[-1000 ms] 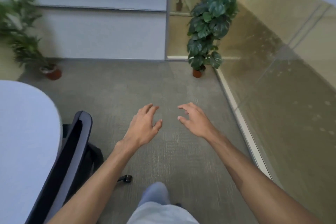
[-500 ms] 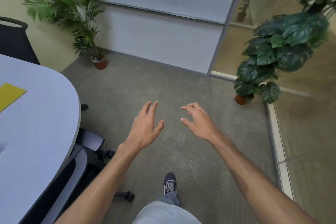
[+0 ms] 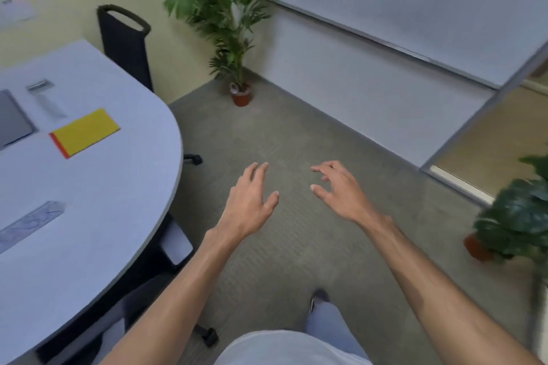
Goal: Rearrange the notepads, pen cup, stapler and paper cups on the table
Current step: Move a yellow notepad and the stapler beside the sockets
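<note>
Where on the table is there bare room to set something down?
The table is bare along its rounded edge, and in the wide patch between the yellow notepad and the clear ruler-like strip. The far left is crowded: a grey pad, a stapler-like item and the notepad sit close together.

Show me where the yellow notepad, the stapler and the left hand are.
yellow notepad (image 3: pixel 86 131): head view, middle of cover.
stapler (image 3: pixel 40 86): head view, its metal top.
left hand (image 3: pixel 247 201): head view, back of hand.

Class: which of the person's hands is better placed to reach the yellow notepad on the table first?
Probably the left hand: it hangs open over the carpet on the side of the pale rounded table, nearer the yellow rectangular notepad than the right hand.
</note>
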Motion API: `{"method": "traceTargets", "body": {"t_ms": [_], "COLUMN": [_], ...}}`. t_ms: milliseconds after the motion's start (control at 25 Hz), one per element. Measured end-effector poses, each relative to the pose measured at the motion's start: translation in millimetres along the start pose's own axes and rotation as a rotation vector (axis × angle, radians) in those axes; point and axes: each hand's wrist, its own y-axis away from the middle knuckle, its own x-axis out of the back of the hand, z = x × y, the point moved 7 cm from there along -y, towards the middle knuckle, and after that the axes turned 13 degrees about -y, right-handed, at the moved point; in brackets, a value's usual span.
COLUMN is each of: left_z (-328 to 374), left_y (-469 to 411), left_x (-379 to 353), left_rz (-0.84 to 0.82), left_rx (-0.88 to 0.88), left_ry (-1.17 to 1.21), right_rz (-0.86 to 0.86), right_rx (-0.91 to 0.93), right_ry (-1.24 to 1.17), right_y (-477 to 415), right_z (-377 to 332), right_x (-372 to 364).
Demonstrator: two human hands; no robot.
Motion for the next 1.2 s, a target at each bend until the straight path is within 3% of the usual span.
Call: {"method": "traceTargets", "body": {"t_ms": [320,600,880,1200], "left_z": [-32.5,-63.9,-131.8,-255.6], "left_y": [-134.1,-196.3,-239.0,-323.7], "left_x": [5.3,31.5,47.5,74.0], "left_rz": [0.101,0.197,0.269,0.368], "left_rx": [0.305,0.568,0.773,0.957], "left_ry": [0.036,0.047,0.051,0.146], "right_rz": [-0.213,-0.437,-0.595,-0.727], "right_rx": [0.228,0.409,0.537,0.582], "right_ry": [-0.014,-0.020,-0.056,-0.018], "right_y": [-199.6,-317.6,-422.0,-569.4], "right_z": [3.4,-34.9,-84.3,-155.9], "right_x": [13.9,6.7,-46.4,-124.5]}}
